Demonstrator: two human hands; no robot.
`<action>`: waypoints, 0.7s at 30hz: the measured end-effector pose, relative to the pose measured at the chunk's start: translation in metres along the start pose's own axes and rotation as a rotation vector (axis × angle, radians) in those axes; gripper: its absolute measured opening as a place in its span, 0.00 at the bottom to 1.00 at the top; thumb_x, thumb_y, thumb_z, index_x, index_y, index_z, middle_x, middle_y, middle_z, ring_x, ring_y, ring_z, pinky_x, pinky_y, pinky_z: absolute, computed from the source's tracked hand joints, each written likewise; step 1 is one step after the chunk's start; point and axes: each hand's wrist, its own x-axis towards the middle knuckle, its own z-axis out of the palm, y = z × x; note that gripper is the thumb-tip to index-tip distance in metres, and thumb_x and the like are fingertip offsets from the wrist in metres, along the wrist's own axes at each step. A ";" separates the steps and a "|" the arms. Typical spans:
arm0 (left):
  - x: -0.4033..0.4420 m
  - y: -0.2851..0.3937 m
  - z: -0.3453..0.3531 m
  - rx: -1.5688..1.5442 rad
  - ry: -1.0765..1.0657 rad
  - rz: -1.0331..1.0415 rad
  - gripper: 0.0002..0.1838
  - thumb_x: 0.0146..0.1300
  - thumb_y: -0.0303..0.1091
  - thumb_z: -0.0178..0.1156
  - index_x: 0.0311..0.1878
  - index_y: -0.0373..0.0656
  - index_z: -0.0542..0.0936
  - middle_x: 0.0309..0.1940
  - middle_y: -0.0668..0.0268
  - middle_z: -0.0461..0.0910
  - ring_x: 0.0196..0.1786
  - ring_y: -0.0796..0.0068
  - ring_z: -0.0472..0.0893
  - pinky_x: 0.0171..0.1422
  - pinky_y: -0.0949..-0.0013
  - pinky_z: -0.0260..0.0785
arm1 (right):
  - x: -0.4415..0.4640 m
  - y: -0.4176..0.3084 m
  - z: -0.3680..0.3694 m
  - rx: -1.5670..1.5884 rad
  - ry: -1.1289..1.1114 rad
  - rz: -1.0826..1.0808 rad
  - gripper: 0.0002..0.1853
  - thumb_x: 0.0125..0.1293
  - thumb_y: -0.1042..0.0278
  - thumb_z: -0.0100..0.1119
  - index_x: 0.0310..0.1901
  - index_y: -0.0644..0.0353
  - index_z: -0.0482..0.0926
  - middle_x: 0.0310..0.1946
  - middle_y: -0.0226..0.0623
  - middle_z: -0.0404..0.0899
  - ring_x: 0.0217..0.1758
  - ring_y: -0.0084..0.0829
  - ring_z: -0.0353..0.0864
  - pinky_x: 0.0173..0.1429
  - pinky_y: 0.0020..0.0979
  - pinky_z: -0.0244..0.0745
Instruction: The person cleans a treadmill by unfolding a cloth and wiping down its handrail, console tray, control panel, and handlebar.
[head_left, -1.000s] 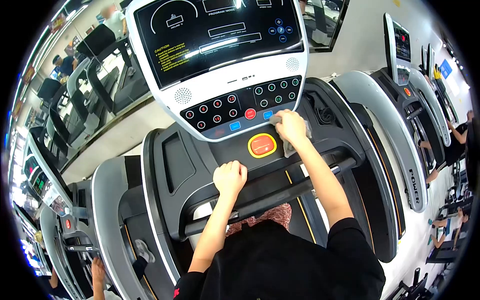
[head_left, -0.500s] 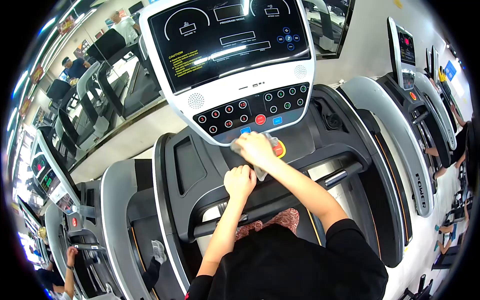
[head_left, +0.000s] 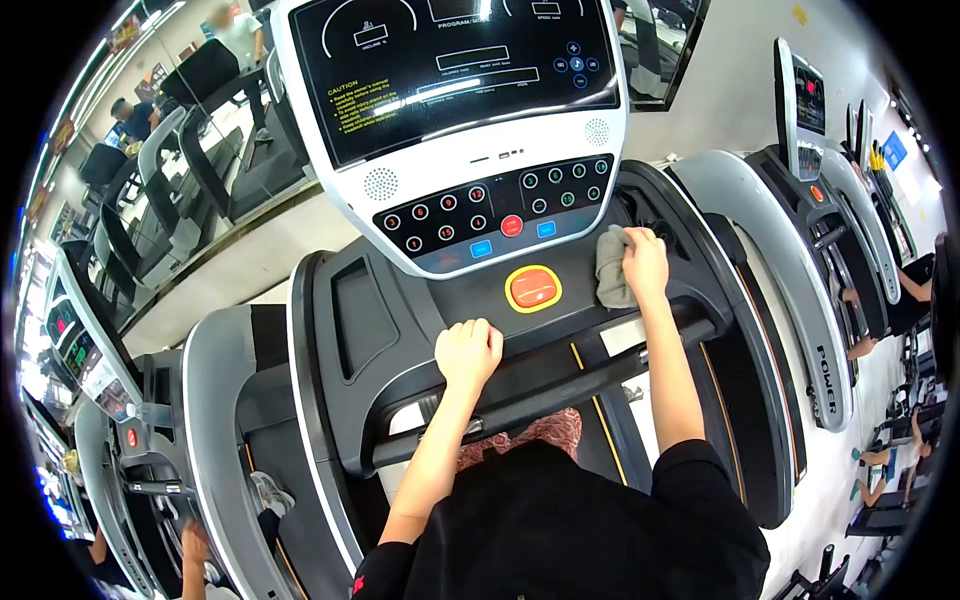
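My right hand (head_left: 646,262) is closed on a grey cloth (head_left: 612,268), pressed against the right side of the treadmill's dark console tray (head_left: 470,300), beside the cup recess. My left hand (head_left: 468,352) is curled into a fist at the tray's front edge; its palm side is hidden, so I cannot tell what it grips, if anything. Between the hands lies a red stop button (head_left: 533,288) with a yellow rim. Above it stands the white control panel (head_left: 440,262) with number buttons and a black display (head_left: 460,90). A black handlebar (head_left: 560,385) crosses below.
More treadmills stand at the left (head_left: 215,400) and right (head_left: 740,230). A mirror (head_left: 270,215) at the upper left reflects machines and people. A person's hand (head_left: 195,545) shows at the lower left, and other people are at the far right.
My right hand has carried the cloth rightward from the panel's lower edge, uncovering the red stop button. My left hand stays at the tray edge, and the view has shifted slightly.
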 end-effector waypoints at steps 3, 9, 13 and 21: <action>0.001 -0.001 0.001 -0.013 0.003 0.001 0.10 0.45 0.30 0.60 0.16 0.45 0.69 0.14 0.66 0.72 0.20 0.65 0.73 0.26 0.64 0.62 | -0.024 -0.010 -0.005 -0.081 0.056 0.037 0.15 0.54 0.72 0.55 0.45 0.57 0.79 0.48 0.36 0.77 0.46 0.44 0.74 0.49 0.40 0.72; 0.000 -0.001 0.001 0.010 0.004 0.022 0.10 0.46 0.31 0.60 0.16 0.46 0.69 0.14 0.67 0.71 0.20 0.67 0.73 0.26 0.64 0.61 | -0.089 -0.075 -0.003 -0.016 0.021 -0.141 0.21 0.52 0.61 0.58 0.49 0.56 0.75 0.50 0.35 0.74 0.49 0.41 0.70 0.50 0.43 0.65; 0.002 0.001 -0.002 -0.016 0.006 0.029 0.11 0.44 0.30 0.60 0.15 0.46 0.67 0.15 0.66 0.71 0.21 0.65 0.73 0.27 0.63 0.61 | -0.051 -0.044 -0.005 -0.135 0.004 0.005 0.18 0.52 0.63 0.58 0.47 0.55 0.76 0.49 0.33 0.75 0.48 0.41 0.70 0.50 0.43 0.64; 0.009 0.008 0.005 -0.106 -0.129 0.154 0.10 0.46 0.31 0.60 0.16 0.46 0.70 0.14 0.66 0.71 0.20 0.67 0.74 0.26 0.64 0.65 | -0.061 -0.058 0.017 -0.024 0.080 0.028 0.17 0.49 0.65 0.59 0.43 0.53 0.79 0.50 0.32 0.73 0.47 0.43 0.69 0.50 0.43 0.67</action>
